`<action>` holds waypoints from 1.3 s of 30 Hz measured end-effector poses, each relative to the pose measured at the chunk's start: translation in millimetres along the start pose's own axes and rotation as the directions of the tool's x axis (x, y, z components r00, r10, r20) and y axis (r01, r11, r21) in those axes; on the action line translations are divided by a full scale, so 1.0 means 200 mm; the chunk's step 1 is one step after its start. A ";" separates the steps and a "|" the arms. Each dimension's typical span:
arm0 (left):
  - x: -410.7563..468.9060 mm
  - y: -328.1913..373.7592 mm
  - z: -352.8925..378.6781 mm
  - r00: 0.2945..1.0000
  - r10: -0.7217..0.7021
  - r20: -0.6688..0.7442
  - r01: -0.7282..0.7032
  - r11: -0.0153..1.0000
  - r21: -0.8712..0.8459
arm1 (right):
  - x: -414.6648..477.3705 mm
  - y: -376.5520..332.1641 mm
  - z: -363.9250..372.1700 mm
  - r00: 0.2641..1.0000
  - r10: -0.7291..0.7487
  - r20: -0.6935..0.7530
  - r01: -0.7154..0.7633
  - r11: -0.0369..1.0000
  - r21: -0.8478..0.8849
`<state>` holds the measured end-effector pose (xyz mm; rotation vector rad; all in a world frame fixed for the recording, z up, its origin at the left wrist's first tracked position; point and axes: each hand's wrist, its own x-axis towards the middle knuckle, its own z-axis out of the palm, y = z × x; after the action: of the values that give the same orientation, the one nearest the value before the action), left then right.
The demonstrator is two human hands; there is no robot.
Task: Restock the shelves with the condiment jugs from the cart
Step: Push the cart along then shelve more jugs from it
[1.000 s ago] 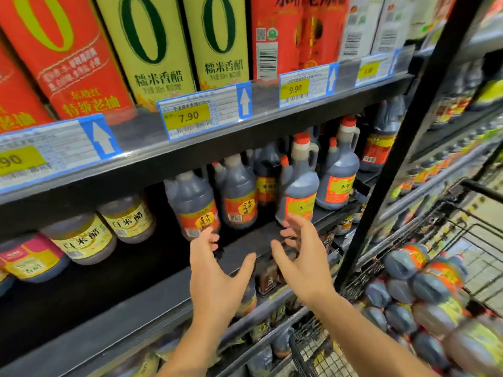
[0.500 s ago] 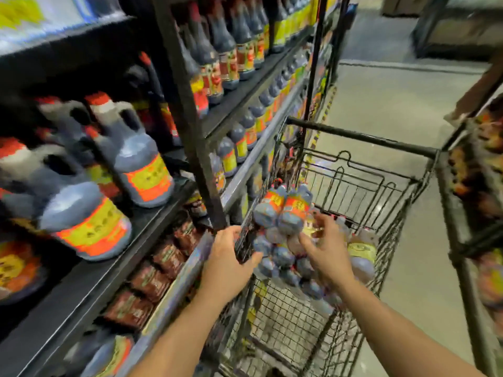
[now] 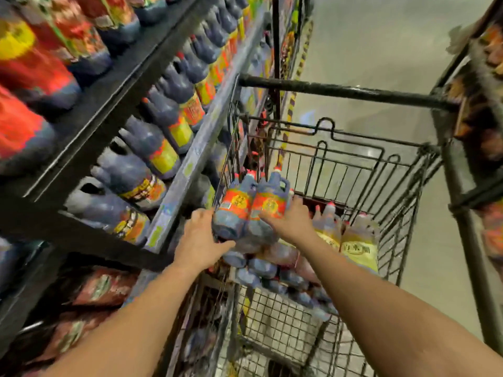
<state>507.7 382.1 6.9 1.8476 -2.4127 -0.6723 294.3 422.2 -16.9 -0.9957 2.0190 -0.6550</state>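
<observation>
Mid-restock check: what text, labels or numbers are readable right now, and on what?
"白米醋", faint: yellow label on the pale jug in the cart.
Red labels of the two dark jugs atop the pile: blurred, unreadable.
Labels on the shelf jugs and the shelf-edge tags: blurred, unreadable.

Black wire cart [image 3: 353, 165] right of black metal shelves [image 3: 109, 104]; two dark handled plastic jugs [image 3: 236, 210] atop pile [image 3: 262, 266] inside cart.
</observation>
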 end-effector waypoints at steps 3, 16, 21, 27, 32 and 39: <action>0.13 -0.01 0.06 0.998 0.048 0.032 -0.051 0.994 0.100 | 0.15 -0.03 0.08 0.997 0.068 0.046 -0.070 0.997 0.042; 0.40 0.15 0.10 0.965 0.078 0.250 -0.146 0.954 0.263 | 0.22 -0.01 0.00 0.979 0.201 -0.044 -0.203 0.979 -0.030; 0.43 0.28 0.17 0.991 -0.080 0.106 0.033 0.921 0.387 | 0.13 0.07 -0.14 0.992 0.096 -0.087 -0.106 0.987 -0.118; 0.49 0.31 0.34 0.974 -0.158 -0.159 0.220 0.818 0.532 | 0.06 0.22 -0.25 0.981 0.047 -0.189 -0.075 0.986 -0.146; 0.49 0.35 0.32 0.965 -0.222 -0.138 0.261 0.859 0.441 | -0.01 0.26 -0.29 0.963 0.006 -0.270 -0.032 0.995 -0.091; 0.20 0.38 0.18 0.987 -0.144 -0.069 0.141 0.989 -0.048 | -0.15 0.19 -0.33 0.943 -0.100 -0.318 0.084 0.994 -0.064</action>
<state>416.3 371.0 -8.3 2.0054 -2.2213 -0.6485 235.5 475.6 6.4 -1.0739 2.2902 -0.8677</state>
